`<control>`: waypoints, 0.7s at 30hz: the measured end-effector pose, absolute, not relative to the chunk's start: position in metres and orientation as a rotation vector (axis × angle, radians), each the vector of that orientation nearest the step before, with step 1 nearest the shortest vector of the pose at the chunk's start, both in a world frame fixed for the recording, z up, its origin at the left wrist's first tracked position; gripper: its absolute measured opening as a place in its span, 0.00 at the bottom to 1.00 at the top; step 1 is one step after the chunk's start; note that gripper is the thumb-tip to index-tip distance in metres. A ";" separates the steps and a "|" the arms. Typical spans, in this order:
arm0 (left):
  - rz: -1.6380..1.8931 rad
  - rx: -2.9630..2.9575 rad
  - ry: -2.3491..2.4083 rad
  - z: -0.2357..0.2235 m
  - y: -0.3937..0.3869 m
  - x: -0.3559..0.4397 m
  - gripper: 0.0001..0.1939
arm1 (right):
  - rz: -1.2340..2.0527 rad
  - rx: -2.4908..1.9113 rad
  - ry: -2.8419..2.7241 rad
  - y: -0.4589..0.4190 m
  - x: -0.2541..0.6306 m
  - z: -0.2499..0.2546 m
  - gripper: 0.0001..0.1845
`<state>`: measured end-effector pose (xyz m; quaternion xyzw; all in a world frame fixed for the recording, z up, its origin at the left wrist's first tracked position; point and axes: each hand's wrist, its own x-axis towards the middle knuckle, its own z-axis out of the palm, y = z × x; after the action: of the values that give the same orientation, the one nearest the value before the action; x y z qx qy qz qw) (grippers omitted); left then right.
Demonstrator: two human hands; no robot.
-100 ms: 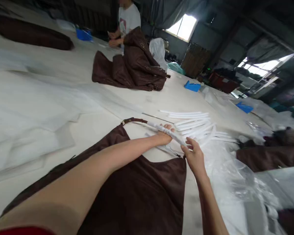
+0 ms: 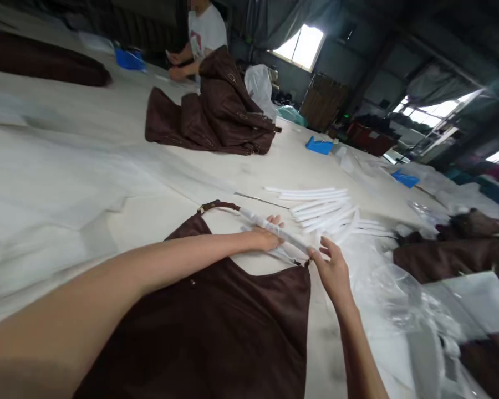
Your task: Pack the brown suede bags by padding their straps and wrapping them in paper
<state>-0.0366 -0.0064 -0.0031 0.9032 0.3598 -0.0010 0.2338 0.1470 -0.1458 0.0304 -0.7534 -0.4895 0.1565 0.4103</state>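
A dark brown bag lies on the table in front of me. Its handle strap arcs above the opening, with bare brown strap at the left end and a white wrapping over the rest. My left hand is closed round the middle of the wrapped strap, its fingertips showing beyond it. At the strap's right end, my right hand pinches the wrapping between thumb and fingers, close to where the strap meets the bag. A second whitish strip shows below the strap, partly hidden by my left hand.
White foam-like tubes lie beyond my hands, near a thin metal rod. More brown bags are piled farther back, where a person stands. Clear plastic covers the right side; blue holders stand beyond.
The view has shifted slightly, moving the scene leftward. My left fingers look a little straighter against the strap, and my right thumb now presses on the wrapping's end.
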 end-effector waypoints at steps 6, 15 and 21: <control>-0.143 2.541 0.678 0.009 -0.041 -0.119 0.26 | 0.652 -1.927 -1.175 -0.237 0.124 0.016 0.26; -0.327 2.470 0.968 0.064 -0.085 -0.223 0.32 | 0.911 -1.958 -0.689 -0.352 0.081 -0.018 0.35; -0.145 2.364 1.320 -0.016 -0.097 -0.315 0.32 | 0.978 -1.498 -0.729 -0.304 0.042 -0.005 0.20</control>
<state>-0.3154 -0.0972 -0.0159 0.8518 0.4755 -0.0522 0.2135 0.0422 -0.3043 -0.0050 -0.6378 -0.3104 0.4165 0.5687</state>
